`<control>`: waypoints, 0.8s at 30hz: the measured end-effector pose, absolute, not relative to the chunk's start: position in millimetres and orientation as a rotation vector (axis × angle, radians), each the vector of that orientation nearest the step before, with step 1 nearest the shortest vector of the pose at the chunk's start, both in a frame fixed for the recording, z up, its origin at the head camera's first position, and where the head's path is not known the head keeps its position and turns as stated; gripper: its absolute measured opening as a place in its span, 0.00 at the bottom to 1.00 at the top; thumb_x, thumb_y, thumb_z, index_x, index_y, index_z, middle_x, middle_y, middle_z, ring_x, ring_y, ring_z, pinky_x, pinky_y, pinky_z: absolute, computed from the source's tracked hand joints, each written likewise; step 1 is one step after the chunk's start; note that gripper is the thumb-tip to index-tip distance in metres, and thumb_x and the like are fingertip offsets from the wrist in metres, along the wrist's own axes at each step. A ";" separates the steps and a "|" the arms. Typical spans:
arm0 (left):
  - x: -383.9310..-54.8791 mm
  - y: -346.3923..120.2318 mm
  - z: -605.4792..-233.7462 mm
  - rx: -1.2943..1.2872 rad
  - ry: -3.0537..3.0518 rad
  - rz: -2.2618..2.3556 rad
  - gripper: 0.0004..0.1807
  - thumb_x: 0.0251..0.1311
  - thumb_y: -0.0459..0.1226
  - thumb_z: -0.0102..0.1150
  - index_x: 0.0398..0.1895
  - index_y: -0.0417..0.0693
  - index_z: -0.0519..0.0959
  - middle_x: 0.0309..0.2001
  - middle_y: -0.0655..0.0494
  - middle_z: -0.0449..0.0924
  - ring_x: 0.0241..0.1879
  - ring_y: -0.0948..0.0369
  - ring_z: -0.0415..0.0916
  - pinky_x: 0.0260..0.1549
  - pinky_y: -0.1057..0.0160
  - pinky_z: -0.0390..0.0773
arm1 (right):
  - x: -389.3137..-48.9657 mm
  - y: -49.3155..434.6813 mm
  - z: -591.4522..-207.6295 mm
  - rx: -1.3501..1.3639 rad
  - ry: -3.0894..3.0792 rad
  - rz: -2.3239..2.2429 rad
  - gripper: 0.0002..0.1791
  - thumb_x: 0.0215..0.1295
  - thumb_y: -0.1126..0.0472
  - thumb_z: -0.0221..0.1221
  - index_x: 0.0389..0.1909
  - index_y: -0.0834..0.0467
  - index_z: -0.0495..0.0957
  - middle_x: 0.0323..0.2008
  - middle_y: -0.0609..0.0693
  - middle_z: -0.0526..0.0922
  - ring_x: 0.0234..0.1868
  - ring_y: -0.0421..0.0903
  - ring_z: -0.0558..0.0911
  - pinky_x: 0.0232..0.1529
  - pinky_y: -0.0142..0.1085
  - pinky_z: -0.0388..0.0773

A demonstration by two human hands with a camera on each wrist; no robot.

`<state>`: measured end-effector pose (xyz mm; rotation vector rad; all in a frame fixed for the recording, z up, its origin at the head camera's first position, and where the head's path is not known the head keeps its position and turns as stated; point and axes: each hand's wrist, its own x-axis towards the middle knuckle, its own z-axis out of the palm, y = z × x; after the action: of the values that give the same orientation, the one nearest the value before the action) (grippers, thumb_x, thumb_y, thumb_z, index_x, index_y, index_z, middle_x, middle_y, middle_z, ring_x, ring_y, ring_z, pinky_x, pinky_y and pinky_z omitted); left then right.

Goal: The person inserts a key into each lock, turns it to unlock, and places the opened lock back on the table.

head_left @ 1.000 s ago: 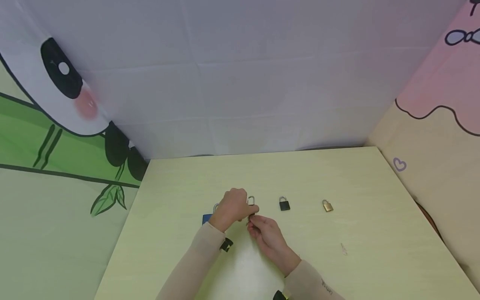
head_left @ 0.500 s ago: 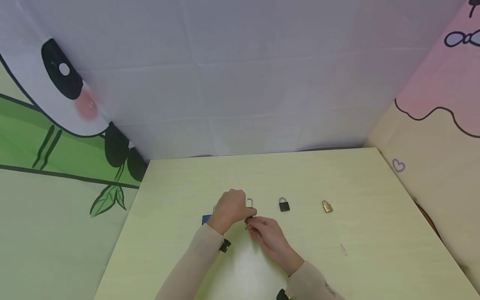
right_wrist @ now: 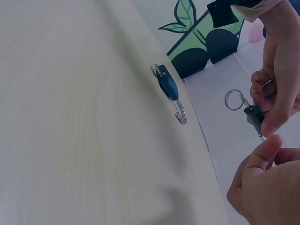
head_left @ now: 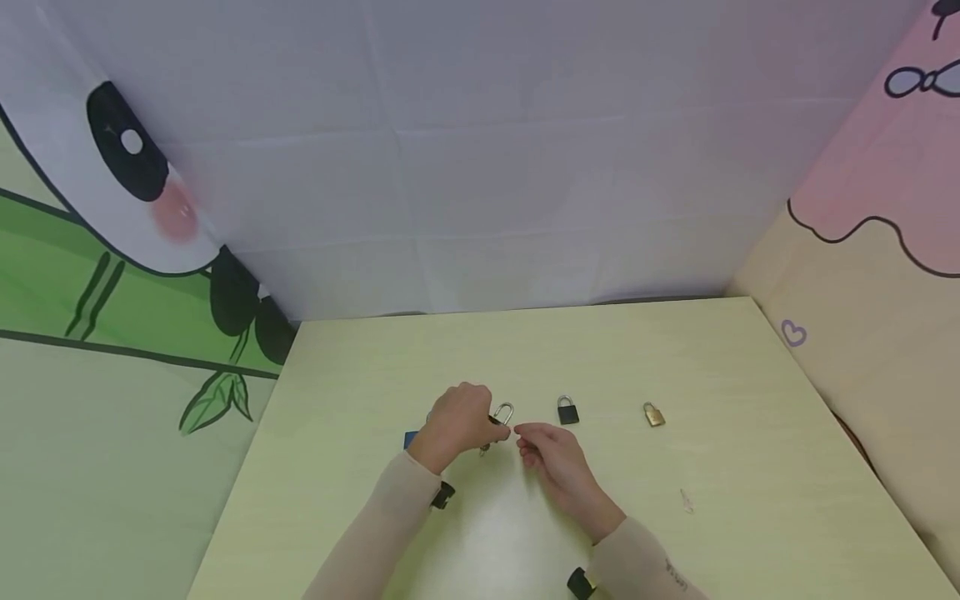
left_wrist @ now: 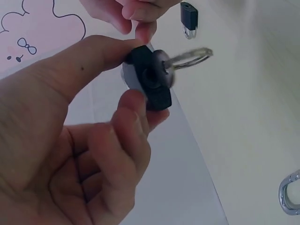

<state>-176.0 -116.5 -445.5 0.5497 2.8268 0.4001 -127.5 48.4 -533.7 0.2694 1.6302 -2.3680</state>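
Observation:
A small black padlock (left_wrist: 161, 96) is pinched between the thumb and fingers of my left hand (head_left: 459, 421). A key (left_wrist: 163, 69) sits in its underside, with a metal ring (left_wrist: 206, 53) hanging from it. In the head view its silver shackle (head_left: 510, 407) points up and right. My right hand (head_left: 558, 467) is just right of the padlock, its fingers loosely bent and nothing visible in them. Partly hidden behind my left hand, a blue padlock (right_wrist: 168, 83) lies on the table; the right wrist view shows its shackle swung out and a key with a ring in it.
Another black padlock (head_left: 567, 412) lies to the right on the pale table (head_left: 615, 350), and a brass padlock (head_left: 654, 415) is farther right. A faint pinkish mark (head_left: 687, 501) shows near the right. Printed cloth walls (head_left: 487, 183) stand behind and at both sides.
My right hand has let go of the key and moved slightly right, away from the padlock. My left hand has tilted the padlock, so its shackle leans right.

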 end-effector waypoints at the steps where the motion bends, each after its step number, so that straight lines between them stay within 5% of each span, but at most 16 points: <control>1: -175.8 -117.3 -444.9 0.582 2.819 0.390 0.23 0.51 0.45 0.70 0.08 0.52 0.67 0.07 0.66 0.53 0.10 0.67 0.53 0.13 0.68 0.54 | -127.9 49.7 -533.7 0.270 1.632 -2.371 0.15 0.72 0.68 0.54 0.49 0.78 0.75 0.33 0.54 0.77 0.32 0.43 0.76 0.29 0.29 0.74; 7: -175.3 -121.3 -439.5 0.828 2.729 0.339 0.16 0.50 0.43 0.71 0.14 0.53 0.74 0.14 0.64 0.69 0.15 0.67 0.61 0.16 0.66 0.64 | -127.8 57.7 -532.4 0.285 1.648 -2.387 0.15 0.72 0.68 0.55 0.50 0.79 0.74 0.33 0.55 0.78 0.32 0.42 0.76 0.29 0.28 0.73; 19: -170.3 -116.4 -425.8 0.960 2.716 -0.066 0.15 0.47 0.40 0.71 0.17 0.52 0.71 0.18 0.61 0.68 0.19 0.64 0.60 0.20 0.65 0.66 | -122.7 73.0 -533.0 0.138 2.094 -2.169 0.13 0.68 0.65 0.61 0.47 0.71 0.79 0.35 0.60 0.83 0.32 0.51 0.79 0.30 0.34 0.77; 24: -167.7 -112.1 -421.2 0.980 2.712 -0.122 0.16 0.47 0.40 0.72 0.17 0.51 0.71 0.18 0.61 0.65 0.19 0.64 0.57 0.19 0.66 0.63 | -116.2 74.3 -515.3 -0.103 2.249 -2.028 0.11 0.67 0.70 0.61 0.47 0.70 0.80 0.35 0.63 0.83 0.30 0.45 0.78 0.32 0.38 0.78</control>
<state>-167.7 -112.1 -421.2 0.9803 2.7116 -0.1220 -116.2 74.3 -515.3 -0.1027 2.2492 -2.0278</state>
